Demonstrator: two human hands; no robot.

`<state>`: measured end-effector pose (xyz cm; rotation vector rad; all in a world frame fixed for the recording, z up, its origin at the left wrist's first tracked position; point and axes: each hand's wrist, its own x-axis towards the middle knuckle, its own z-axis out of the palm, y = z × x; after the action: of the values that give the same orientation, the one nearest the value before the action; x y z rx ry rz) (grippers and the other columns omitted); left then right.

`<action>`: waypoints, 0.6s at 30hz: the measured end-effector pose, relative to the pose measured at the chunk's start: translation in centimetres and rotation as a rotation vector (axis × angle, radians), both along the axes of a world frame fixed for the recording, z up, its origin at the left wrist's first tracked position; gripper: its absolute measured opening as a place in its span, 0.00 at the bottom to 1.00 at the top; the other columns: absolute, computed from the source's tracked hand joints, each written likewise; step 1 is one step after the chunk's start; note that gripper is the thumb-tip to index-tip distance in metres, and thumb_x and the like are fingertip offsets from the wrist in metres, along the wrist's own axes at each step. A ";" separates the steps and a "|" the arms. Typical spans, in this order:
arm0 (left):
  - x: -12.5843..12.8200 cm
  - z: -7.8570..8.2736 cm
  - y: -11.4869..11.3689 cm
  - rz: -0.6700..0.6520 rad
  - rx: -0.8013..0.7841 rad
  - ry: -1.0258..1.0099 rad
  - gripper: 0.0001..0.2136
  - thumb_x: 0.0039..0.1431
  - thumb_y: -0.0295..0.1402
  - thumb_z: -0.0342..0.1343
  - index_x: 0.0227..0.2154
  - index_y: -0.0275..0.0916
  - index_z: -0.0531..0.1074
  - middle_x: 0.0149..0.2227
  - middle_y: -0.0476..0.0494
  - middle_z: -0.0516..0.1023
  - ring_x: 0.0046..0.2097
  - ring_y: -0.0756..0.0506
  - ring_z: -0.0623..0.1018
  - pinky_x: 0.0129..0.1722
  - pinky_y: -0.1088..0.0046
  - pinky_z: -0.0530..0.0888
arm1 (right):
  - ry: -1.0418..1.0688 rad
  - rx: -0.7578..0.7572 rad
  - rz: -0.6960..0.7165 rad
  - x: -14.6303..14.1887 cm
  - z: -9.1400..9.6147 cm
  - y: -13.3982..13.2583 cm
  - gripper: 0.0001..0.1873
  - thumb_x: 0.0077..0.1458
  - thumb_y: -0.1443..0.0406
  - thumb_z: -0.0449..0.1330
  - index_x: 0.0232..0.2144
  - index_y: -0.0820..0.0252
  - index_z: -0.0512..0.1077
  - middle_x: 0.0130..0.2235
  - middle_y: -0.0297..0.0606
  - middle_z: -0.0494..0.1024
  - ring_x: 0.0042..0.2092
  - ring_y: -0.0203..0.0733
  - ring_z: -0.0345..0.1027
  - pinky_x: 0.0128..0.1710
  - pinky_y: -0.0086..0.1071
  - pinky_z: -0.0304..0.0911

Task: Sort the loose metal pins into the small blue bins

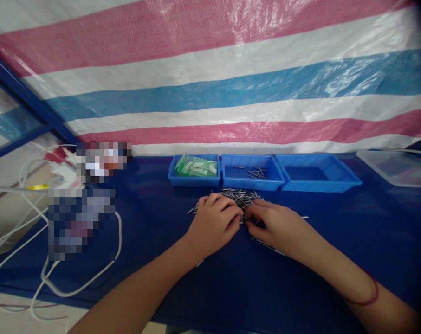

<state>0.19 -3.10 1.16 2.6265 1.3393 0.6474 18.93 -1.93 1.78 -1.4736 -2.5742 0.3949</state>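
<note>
A pile of thin, silvery metal rods (243,197) lies on the dark blue table, in front of the blue bins. My left hand (213,220) rests over the pile's left and front side, fingers curled, thumb and fingertips close together. From the right, my right hand (280,227) reaches in with its fingers bent into a pinch at the pile's front edge. The fingertips of both hands nearly meet. What they grip, if anything, is hidden. A few loose rods (271,247) lie under and beside my right hand.
Three blue bins stand behind the pile: a left bin (194,181) with green-and-clear bags, a middle bin (254,184) with several rods, and a right bin (318,186). A clear plastic lid or tray (398,169) lies far right. White cables (119,232) and blurred items occupy the left.
</note>
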 end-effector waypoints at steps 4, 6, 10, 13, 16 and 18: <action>0.1 -0.2 -0.1 -0.001 0.002 -0.007 0.08 0.64 0.33 0.49 0.39 0.43 0.74 0.44 0.48 0.77 0.49 0.43 0.68 0.45 0.63 0.63 | 0.020 0.060 -0.005 -0.4 -0.5 -0.2 0.05 0.53 0.69 0.54 0.29 0.59 0.69 0.31 0.35 0.72 0.32 0.40 0.67 0.31 0.32 0.56; 0.1 -0.3 -0.1 0.001 0.007 -0.015 0.08 0.64 0.33 0.49 0.39 0.43 0.74 0.44 0.48 0.77 0.49 0.43 0.68 0.45 0.63 0.63 | 0.035 0.100 0.007 -0.6 -0.6 -0.3 0.06 0.55 0.70 0.53 0.28 0.59 0.68 0.31 0.36 0.72 0.33 0.41 0.67 0.32 0.32 0.57; 0.1 -0.3 -0.1 0.010 0.002 -0.021 0.08 0.63 0.33 0.50 0.39 0.43 0.73 0.44 0.48 0.77 0.49 0.43 0.68 0.45 0.63 0.63 | 0.040 0.172 0.083 -0.6 -0.8 -0.5 0.07 0.58 0.71 0.50 0.31 0.61 0.68 0.34 0.41 0.72 0.38 0.45 0.67 0.39 0.36 0.59; 0.1 -0.2 -0.1 0.017 -0.014 -0.021 0.08 0.63 0.34 0.51 0.41 0.43 0.73 0.44 0.49 0.77 0.48 0.44 0.68 0.46 0.63 0.62 | 0.015 0.194 0.085 -0.4 -0.7 -0.4 0.09 0.60 0.70 0.48 0.33 0.63 0.68 0.34 0.44 0.71 0.39 0.47 0.66 0.39 0.39 0.60; 0.0 -0.1 -0.1 0.019 -0.036 -0.016 0.09 0.63 0.36 0.51 0.43 0.42 0.72 0.44 0.48 0.77 0.49 0.43 0.68 0.46 0.63 0.62 | 0.033 0.192 0.071 -0.1 -0.6 -0.2 0.09 0.62 0.69 0.47 0.33 0.62 0.67 0.33 0.42 0.71 0.36 0.47 0.66 0.37 0.40 0.60; 0.0 0.0 -0.1 0.024 -0.049 -0.017 0.10 0.64 0.37 0.50 0.43 0.41 0.72 0.44 0.47 0.77 0.49 0.43 0.69 0.46 0.63 0.62 | 0.126 0.170 0.086 0.0 -0.3 -0.1 0.08 0.62 0.69 0.47 0.34 0.61 0.66 0.34 0.41 0.72 0.37 0.46 0.66 0.37 0.39 0.60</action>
<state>0.20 -3.19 1.21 2.5639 1.3666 0.6304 18.94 -2.05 1.43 -1.2444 -2.5083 0.2622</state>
